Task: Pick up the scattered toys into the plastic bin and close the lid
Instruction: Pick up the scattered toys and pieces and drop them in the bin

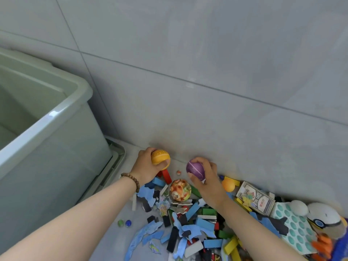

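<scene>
Got an orange ball (160,157) gripped in the left hand (146,166) and a purple ball (195,168) gripped in the right hand (207,183), both down low by the tiled wall (207,72). Open bin (56,147) at 9 o'clock, near the left hand and further from the right, with what looks like the lid (116,157) poking out at its base. Patterned ball (180,189) between the wrists at 6 o'clock. Red block (166,175) just under the left hand. Small orange ball (228,186) and card box (256,199) at 3 o'clock of the right hand. Two marbles (124,222) at 7 o'clock, rest of the pile (199,221) spread out at 5.
</scene>
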Motion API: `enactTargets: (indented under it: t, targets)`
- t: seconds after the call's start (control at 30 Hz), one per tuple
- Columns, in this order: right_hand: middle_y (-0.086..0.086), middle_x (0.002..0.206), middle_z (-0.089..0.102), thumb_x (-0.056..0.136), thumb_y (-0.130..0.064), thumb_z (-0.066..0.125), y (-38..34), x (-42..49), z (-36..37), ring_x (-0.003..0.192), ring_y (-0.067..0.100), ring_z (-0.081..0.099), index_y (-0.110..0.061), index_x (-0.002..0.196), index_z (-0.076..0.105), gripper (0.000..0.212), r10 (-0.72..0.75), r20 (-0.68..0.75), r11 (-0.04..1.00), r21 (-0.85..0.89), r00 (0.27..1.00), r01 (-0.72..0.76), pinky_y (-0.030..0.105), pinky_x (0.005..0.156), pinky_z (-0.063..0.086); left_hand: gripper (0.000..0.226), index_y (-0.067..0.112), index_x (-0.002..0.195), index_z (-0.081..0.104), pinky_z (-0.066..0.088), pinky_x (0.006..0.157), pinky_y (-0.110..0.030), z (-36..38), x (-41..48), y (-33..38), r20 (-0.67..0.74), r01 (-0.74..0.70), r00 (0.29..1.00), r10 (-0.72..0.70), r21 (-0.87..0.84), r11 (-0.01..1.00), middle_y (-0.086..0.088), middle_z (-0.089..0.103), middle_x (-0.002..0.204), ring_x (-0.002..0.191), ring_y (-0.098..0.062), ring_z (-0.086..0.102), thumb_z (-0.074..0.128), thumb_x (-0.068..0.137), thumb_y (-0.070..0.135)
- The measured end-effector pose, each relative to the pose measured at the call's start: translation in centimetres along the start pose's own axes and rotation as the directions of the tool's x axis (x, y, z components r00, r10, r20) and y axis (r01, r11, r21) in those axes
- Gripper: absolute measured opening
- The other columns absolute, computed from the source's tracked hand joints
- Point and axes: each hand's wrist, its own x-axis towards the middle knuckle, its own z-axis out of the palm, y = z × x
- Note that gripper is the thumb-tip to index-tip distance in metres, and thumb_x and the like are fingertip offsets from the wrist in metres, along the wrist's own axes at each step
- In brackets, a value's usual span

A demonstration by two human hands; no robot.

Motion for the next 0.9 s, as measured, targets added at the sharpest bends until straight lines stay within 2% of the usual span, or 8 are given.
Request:
enactTargets:
  t: [0.1,0.27,0.37,0.43,0.57,0.63,0.8,0.9]
  targets:
    - [-0.001,0.119,0.043,0.08,-0.036,0.071,-2.1,-0.8,-1.3,0.094,0.009,0.059,-0.046,0.121,0.036,0.056,0.045,-0.027,0.997,0.069,0.999,-0.043,0.017,0.08,0.052,0.057,0.021,0.124,0.041,0.046,0.082,-0.026,-1.6,-2.2,1.6,-0.026,-0.017,1.0,0.015,-0.085,0.996,0.002,0.05,0.115,0.097,-0.015,0.053,0.07,0.079,0.041]
    - [-0.002,0.115,0.053,0.071,-0.041,0.077,-9.8,-2.6,-3.6,0.091,0.002,0.057,-0.028,0.118,0.049,0.055,0.123,0.008,0.977,0.174,0.992,-0.122,0.007,0.068,0.047,0.054,0.022,0.12,0.044,0.043,0.068,-0.014,-7.6,-7.3,6.6,-0.118,-0.119,0.988,0.103,-0.143,0.982,0.004,0.055,0.11,0.091,-0.009,0.056,0.069,0.077,0.046]
    - [0.0,0.109,0.059,0.063,-0.05,0.077,-15.9,-3.6,-4.5,0.095,0.014,0.063,-0.027,0.109,0.051,0.058,0.125,0.017,0.964,0.235,0.992,-0.125,0.032,0.086,0.056,0.059,0.021,0.118,0.047,0.054,0.077,-0.027,-13.2,-10.9,9.7,-0.157,-0.175,0.978,0.139,-0.246,0.953,0.001,0.058,0.111,0.095,-0.015,0.061,0.074,0.072,0.045]
    - [0.004,0.112,0.058,0.068,-0.042,0.077,-20.5,-4.0,-4.5,0.098,0.02,0.064,-0.021,0.114,0.046,0.06,0.125,0.065,0.95,0.28,0.99,-0.138,0.031,0.082,0.058,0.064,0.025,0.113,0.049,0.057,0.079,-0.033,-17.5,-13.7,10.8,-0.185,-0.217,0.969,0.164,-0.324,0.921,0.001,0.059,0.108,0.093,-0.016,0.063,0.08,0.063,0.05]
    - [0.005,0.11,0.057,0.077,-0.031,0.074,-29.5,-4.7,-1.5,0.093,0.018,0.064,-0.019,0.122,0.042,0.057,0.06,0.244,0.947,0.293,0.968,-0.132,0.025,0.072,0.058,0.045,0.028,0.106,0.051,0.052,0.068,-0.015,-25.1,-18.7,8.7,-0.29,-0.247,0.943,0.16,-0.294,0.923,0.011,0.06,0.093,0.078,-0.007,0.059,0.079,0.072,0.035]
    - [0.003,0.097,0.061,0.079,-0.028,0.073,-33.1,-5.0,1.9,0.081,0.015,0.062,-0.018,0.115,0.048,0.045,0.013,0.33,0.959,0.262,0.944,-0.105,0.024,0.066,0.055,0.034,0.029,0.102,0.053,0.054,0.064,-0.024,-28.1,-20.6,5.4,-0.33,-0.196,0.941,0.08,-0.334,0.922,0.008,0.06,0.091,0.076,-0.012,0.059,0.075,0.076,0.031]
    - [-0.004,0.096,0.061,0.068,-0.048,0.078,-36.6,-4.2,13.4,0.078,0.01,0.061,-0.024,0.113,0.048,0.059,-0.126,0.435,0.983,-0.065,0.892,0.17,0.023,0.067,0.052,0.041,0.023,0.112,0.051,0.058,0.061,-0.032,-32.6,-23.7,-6.0,-0.373,0.071,0.898,-0.234,-0.404,0.912,-0.007,0.062,0.104,0.075,-0.022,0.066,0.072,0.079,0.035]
    - [-0.003,0.109,0.059,0.067,-0.05,0.076,-37.1,-2.9,18.9,0.094,0.018,0.059,-0.025,0.117,0.046,0.064,-0.058,0.557,0.801,-0.47,0.829,0.372,0.032,0.081,0.051,0.048,0.022,0.113,0.05,0.059,0.063,-0.035,-34.1,-24.2,-11.0,-0.373,0.149,0.874,-0.311,-0.403,0.903,-0.008,0.061,0.106,0.079,-0.024,0.065,0.076,0.075,0.033]
